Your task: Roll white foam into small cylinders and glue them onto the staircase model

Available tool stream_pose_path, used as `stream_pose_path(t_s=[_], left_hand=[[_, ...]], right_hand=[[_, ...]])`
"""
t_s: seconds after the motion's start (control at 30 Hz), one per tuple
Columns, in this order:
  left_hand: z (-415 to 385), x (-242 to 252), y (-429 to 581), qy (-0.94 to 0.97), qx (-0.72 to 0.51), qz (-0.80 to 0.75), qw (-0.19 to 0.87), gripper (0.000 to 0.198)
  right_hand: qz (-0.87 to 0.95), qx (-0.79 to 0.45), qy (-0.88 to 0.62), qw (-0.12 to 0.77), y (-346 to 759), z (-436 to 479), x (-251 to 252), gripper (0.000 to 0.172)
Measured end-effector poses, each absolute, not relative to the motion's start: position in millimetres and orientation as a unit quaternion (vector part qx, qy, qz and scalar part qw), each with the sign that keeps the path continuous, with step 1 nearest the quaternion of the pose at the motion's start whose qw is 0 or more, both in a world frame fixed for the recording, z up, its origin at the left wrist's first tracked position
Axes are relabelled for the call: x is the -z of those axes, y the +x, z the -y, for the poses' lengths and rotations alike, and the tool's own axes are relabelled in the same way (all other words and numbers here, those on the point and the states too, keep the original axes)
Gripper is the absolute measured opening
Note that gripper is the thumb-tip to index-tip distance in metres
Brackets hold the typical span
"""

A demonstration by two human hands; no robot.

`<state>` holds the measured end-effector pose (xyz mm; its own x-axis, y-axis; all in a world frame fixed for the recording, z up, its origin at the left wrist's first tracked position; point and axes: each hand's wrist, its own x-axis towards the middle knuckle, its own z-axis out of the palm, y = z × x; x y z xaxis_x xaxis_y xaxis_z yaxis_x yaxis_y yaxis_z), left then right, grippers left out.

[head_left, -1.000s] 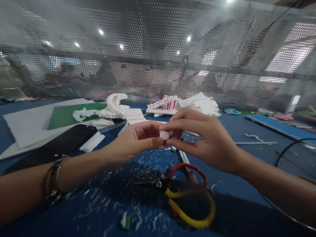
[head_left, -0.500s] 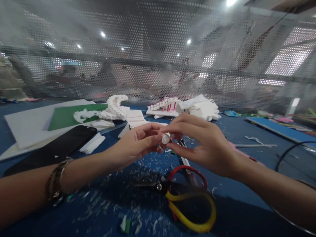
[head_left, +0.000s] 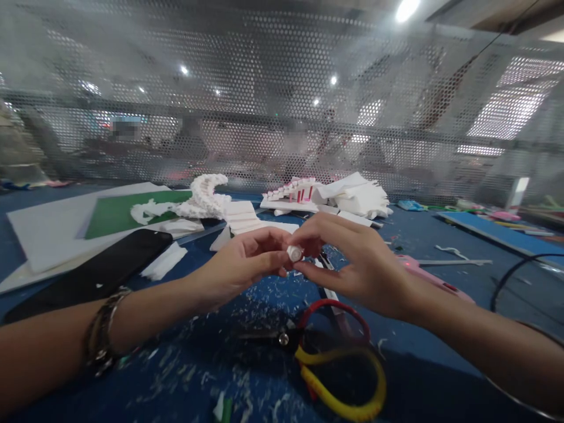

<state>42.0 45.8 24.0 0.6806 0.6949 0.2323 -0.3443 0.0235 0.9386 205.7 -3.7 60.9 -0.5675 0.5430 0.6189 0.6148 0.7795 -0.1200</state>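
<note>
A small white rolled paper coil [head_left: 294, 253] is held between both my hands above the blue table [head_left: 440, 376]. My left hand [head_left: 244, 262] pinches it from the left with thumb and fingertips; a bracelet sits on that wrist. My right hand [head_left: 352, 264] pinches it from the right, thumb under and forefinger over it. Below the hands lie scissors [head_left: 335, 352] with a red and a yellow handle loop.
White paper scraps litter the table. A black phone [head_left: 94, 271] lies at left beside a green sheet [head_left: 118, 211] on white board. White paper models [head_left: 202, 197] and a stepped piece with red posts [head_left: 295, 191] stand behind. A perforated metal screen [head_left: 282, 100] closes the back. A pink tool [head_left: 434, 279] lies right.
Both hands have sunk slightly and the coil has turned a little between the fingers. The view has tilted, so a pink tool shows behind the right wrist.
</note>
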Motion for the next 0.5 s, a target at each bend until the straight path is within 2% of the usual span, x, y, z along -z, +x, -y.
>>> stream_pose_path(t_s=[0.5], left_hand=[[-46.7, -14.5, 41.6, 0.581, -0.323, -0.134, 0.735, 0.025]], right_hand=[[0.886, 0.080, -0.327, 0.319, 205.6, 2.0, -56.0, 0.007]])
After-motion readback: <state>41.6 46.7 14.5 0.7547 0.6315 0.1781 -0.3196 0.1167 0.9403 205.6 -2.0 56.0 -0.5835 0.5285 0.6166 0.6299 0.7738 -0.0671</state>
